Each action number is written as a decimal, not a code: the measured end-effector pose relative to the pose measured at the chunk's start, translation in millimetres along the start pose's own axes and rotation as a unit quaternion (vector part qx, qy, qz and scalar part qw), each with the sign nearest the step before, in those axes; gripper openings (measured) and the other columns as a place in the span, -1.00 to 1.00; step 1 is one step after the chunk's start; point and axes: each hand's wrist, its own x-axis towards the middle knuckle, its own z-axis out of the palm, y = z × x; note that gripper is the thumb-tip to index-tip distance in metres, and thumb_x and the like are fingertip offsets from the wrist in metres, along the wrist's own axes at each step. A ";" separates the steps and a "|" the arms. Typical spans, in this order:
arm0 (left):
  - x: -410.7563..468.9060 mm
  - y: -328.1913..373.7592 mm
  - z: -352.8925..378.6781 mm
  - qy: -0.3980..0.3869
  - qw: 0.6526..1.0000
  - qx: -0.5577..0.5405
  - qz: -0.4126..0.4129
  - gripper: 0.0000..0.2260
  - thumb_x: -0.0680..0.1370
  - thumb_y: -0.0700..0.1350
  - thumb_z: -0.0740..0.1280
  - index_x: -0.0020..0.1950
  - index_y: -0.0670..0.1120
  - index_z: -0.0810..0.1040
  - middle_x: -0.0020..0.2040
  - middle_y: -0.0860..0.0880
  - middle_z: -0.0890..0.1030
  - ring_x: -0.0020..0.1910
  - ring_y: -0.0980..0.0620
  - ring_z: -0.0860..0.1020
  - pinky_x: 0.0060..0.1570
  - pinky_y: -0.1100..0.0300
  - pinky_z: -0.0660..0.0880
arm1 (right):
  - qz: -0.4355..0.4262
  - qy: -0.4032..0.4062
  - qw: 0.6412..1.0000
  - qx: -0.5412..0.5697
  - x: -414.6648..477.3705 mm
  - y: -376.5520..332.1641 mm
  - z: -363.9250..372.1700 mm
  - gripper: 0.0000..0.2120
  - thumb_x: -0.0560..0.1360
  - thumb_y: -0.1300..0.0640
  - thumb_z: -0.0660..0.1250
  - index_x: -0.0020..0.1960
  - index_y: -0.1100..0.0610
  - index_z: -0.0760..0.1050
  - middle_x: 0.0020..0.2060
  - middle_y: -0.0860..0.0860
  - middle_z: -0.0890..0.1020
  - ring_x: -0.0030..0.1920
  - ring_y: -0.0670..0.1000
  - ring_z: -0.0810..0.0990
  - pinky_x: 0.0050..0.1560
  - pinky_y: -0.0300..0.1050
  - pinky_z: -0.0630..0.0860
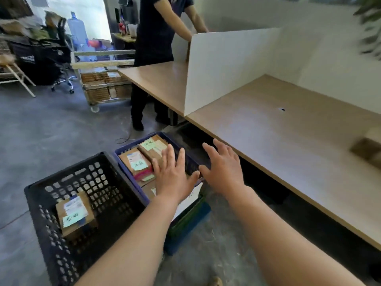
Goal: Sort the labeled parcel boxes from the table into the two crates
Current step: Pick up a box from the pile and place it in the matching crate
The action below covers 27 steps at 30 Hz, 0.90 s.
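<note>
One table [268, 131]: wooden, along the right; a blurred parcel box [366, 150] lies at its far-right edge.
Black crate [103, 178]: near left on the floor, one labeled box [75, 213] inside.
Blue crate [128, 145]: just right of the black one, several labeled boxes [135, 162] inside.
Left hand [173, 174]: flat, fingers spread, empty, over the blue crate.
Right hand [223, 170]: also spread and empty, over that crate's right rim.

black crate [61, 172]: walls in a grid of holes | blue crate [134, 143]: dark blue | parcel boxes [132, 161]: brown, with white labels [74, 205] and pale green notes [71, 220] | table [268, 131]: light tan wood | divider [222, 69]: white | floor [51, 131]: mottled grey
</note>
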 end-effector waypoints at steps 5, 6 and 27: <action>3.3 52.6 -2.9 0.016 0.998 -0.006 0.066 -0.27 0.58 0.28 0.07 0.58 -0.02 -0.17 0.57 -0.17 -0.26 0.54 -0.12 -0.24 0.45 -0.11 -0.28 | 0.048 0.043 0.998 -0.007 -19.2 41.2 -31.0 -0.39 0.51 -0.07 0.30 0.51 -0.04 0.18 0.50 0.05 0.20 0.48 0.09 0.13 0.46 0.01 0.04; 3.1 62.9 -2.4 0.013 0.997 -0.006 0.076 -0.27 0.58 0.28 0.07 0.58 -0.02 -0.17 0.56 -0.17 -0.26 0.54 -0.12 -0.25 0.45 -0.11 -0.29 | 0.056 0.047 0.997 -0.006 -23.1 50.5 -36.6 -0.39 0.51 -0.07 0.30 0.50 -0.04 0.19 0.50 0.05 0.19 0.48 0.09 0.13 0.46 0.01 0.04; -49.7 460.0 91.5 -0.022 0.958 -0.005 0.286 -0.30 0.57 0.33 -0.06 0.57 0.03 -0.23 0.52 -0.13 -0.39 0.50 -0.10 -0.37 0.35 -0.02 -0.43 | 0.243 0.152 0.955 -0.075 -176.5 392.6 -184.3 -0.39 0.52 -0.09 0.29 0.51 0.00 0.19 0.49 0.11 0.23 0.48 0.11 0.18 0.46 0.07 0.06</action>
